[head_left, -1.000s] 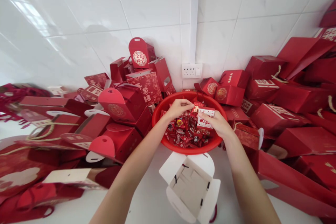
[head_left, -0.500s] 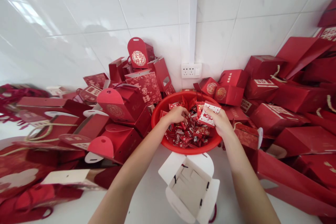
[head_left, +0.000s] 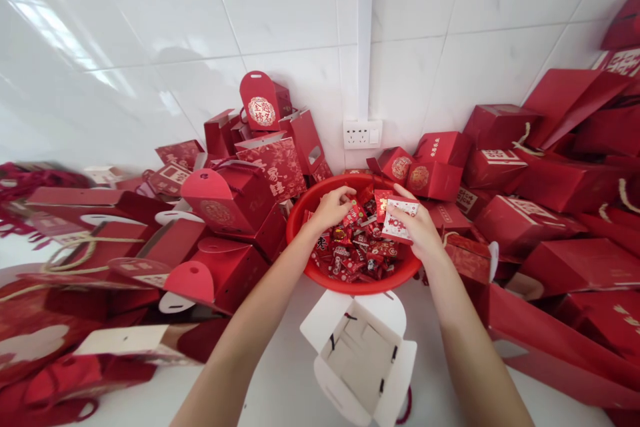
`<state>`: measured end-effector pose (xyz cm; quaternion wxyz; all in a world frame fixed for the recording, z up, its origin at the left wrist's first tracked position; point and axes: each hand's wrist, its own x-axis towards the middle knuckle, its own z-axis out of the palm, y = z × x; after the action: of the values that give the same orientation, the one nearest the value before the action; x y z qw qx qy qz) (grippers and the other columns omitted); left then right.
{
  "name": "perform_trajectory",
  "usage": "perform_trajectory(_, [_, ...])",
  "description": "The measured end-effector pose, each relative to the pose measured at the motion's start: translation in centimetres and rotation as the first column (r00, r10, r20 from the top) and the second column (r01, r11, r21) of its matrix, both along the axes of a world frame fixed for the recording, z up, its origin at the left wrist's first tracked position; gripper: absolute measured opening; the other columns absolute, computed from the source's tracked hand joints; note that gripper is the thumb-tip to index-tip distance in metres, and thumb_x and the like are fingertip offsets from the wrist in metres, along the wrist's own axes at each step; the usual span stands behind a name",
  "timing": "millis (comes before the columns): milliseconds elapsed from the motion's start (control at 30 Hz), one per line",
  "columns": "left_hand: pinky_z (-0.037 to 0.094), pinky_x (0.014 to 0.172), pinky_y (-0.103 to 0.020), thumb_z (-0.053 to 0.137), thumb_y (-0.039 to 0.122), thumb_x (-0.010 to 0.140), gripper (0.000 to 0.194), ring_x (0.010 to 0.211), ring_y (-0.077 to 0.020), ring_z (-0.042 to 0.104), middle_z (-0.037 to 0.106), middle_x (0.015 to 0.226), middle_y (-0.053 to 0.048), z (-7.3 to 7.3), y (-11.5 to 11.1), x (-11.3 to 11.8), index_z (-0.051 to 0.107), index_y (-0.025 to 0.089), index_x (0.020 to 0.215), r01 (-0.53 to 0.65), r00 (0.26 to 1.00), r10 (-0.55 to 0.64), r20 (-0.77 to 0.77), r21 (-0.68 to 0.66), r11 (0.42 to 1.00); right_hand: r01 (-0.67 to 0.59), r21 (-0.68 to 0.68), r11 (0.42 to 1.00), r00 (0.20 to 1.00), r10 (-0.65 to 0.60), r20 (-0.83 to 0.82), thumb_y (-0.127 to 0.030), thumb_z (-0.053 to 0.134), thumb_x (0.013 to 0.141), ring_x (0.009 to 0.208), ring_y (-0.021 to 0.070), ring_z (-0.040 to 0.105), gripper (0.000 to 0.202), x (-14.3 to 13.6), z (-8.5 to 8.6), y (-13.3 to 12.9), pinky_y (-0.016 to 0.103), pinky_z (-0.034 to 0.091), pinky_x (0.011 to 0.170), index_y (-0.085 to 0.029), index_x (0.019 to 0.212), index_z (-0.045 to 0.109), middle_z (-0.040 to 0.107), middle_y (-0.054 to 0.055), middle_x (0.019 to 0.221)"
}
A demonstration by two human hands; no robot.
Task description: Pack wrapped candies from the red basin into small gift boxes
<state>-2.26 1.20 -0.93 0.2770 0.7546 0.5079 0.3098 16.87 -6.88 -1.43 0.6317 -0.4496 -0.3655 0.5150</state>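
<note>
A red basin stands against the wall, filled with small red wrapped candies. Over its left side, my left hand is closed, its fingertips on a red candy packet with a bit of green. At the basin's right side my right hand grips a white-and-red square packet, thumb on top. Behind that one, a smaller red packet shows beside the same hand. In front of the basin sits an open box, white inside, its flaps folded outward.
Red gift boxes crowd the left side and the right side, some with rope handles. A tiled wall rises behind, with a power socket above the basin. The table is pale.
My left hand has shifted slightly up and left and now has a red-and-green packet at its fingertips. My right hand has moved a little, still gripping the white-and-red packet.
</note>
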Motion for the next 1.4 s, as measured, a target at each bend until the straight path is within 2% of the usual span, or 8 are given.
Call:
perform_trajectory(233, [0.055,0.086,-0.032,0.074,0.015,0.071,0.026,0.084,-0.0182,0.069,0.075,0.091,-0.007,-0.3,0.7,0.1,0.075,0.012,0.097,0.110,0.897,-0.082,0.435,-0.039,0.993,0.032,-0.059,0.998,0.998,-0.034,-0.043,-0.042,0.094,0.046,0.062,0.0206,0.071,0.047,-0.2,-0.1,0.2,0.032,0.059,0.057,-0.019,0.083,0.075,0.077,0.002,0.073])
perform_trajectory(700, [0.054,0.092,-0.038,0.089,0.034,0.064,0.048,0.093,-0.0211,0.071,0.076,0.101,-0.009,0.7,-0.7,0.6,0.074,0.012,0.105,0.417,0.742,-0.287,0.606,-0.082,0.905,-0.093,-0.005,0.996,0.995,0.093,-0.033,-0.045,0.095,0.049,0.069,0.0212,0.074,0.050,-0.3,0.0,-0.3,0.031,0.059,0.063,-0.019,0.089,0.078,0.080,0.003,0.083])
perform_trajectory(833, [0.055,0.087,-0.033,0.081,0.032,0.074,0.038,0.088,-0.0192,0.072,0.077,0.098,-0.008,1.2,-1.0,0.0,0.074,0.013,0.107,0.473,0.807,-0.328,0.492,-0.205,0.857,0.000,-0.008,1.000,0.998,-0.001,-0.059,-0.044,0.095,0.047,0.068,0.0225,0.074,0.053,-0.2,-0.1,-0.1,0.033,0.059,0.062,-0.019,0.090,0.077,0.080,0.003,0.081])
perform_trajectory(933, [0.054,0.078,-0.026,0.073,0.022,0.078,0.021,0.081,-0.0169,0.072,0.078,0.088,-0.005,1.1,-1.3,-0.9,0.077,0.013,0.096,0.529,0.849,-0.488,0.204,-0.331,0.781,0.060,0.000,0.998,0.997,-0.060,-0.057,-0.044,0.093,0.048,0.070,0.0247,0.074,0.050,-0.2,-0.2,0.1,0.036,0.060,0.063,-0.020,0.088,0.075,0.080,0.004,0.081])
perform_trajectory(1100, [0.052,0.073,-0.020,0.067,0.010,0.078,0.020,0.075,-0.0143,0.072,0.079,0.082,-0.002,0.1,-2.7,-1.4,0.081,0.015,0.091,0.567,0.746,-0.656,-0.117,-0.407,0.716,0.080,0.006,0.997,0.995,-0.080,-0.060,-0.041,0.092,0.049,0.069,0.0244,0.073,0.048,-0.2,0.0,0.1,0.035,0.059,0.060,-0.021,0.089,0.073,0.079,0.003,0.081])
perform_trajectory(1233, [0.053,0.077,-0.020,0.067,0.016,0.082,0.020,0.083,-0.0164,0.074,0.080,0.091,-0.002,-0.2,-4.0,-0.1,0.081,0.017,0.096,0.641,0.563,-0.804,-0.188,-0.515,0.570,0.057,-0.029,0.998,0.995,-0.059,-0.075,-0.040,0.092,0.048,0.065,0.0225,0.072,0.047,-0.4,0.3,-0.2,0.032,0.057,0.054,-0.021,0.087,0.075,0.078,0.002,0.078])
perform_trajectory(1300, [0.055,0.082,-0.023,0.068,0.015,0.081,0.031,0.090,-0.0187,0.074,0.080,0.102,-0.003,-0.3,-4.3,0.7,0.079,0.019,0.110,0.639,0.529,-0.802,-0.278,-0.492,0.592,0.058,-0.029,0.998,0.995,-0.060,-0.076,-0.040,0.092,0.047,0.065,0.0223,0.072,0.046,-0.4,0.3,-0.2,0.031,0.057,0.054,-0.021,0.086,0.075,0.078,0.002,0.077])
perform_trajectory(1400, [0.051,0.099,-0.028,0.058,0.001,0.077,0.056,0.112,-0.0220,0.070,0.073,0.127,-0.006,-0.3,-4.2,1.4,0.071,0.019,0.128,0.620,0.613,-0.690,-0.385,-0.306,0.722,0.075,-0.011,0.997,0.995,-0.076,-0.071,-0.039,0.093,0.047,0.068,0.0224,0.073,0.046,-0.4,0.1,-0.1,0.033,0.059,0.061,-0.020,0.084,0.075,0.079,0.002,0.077])
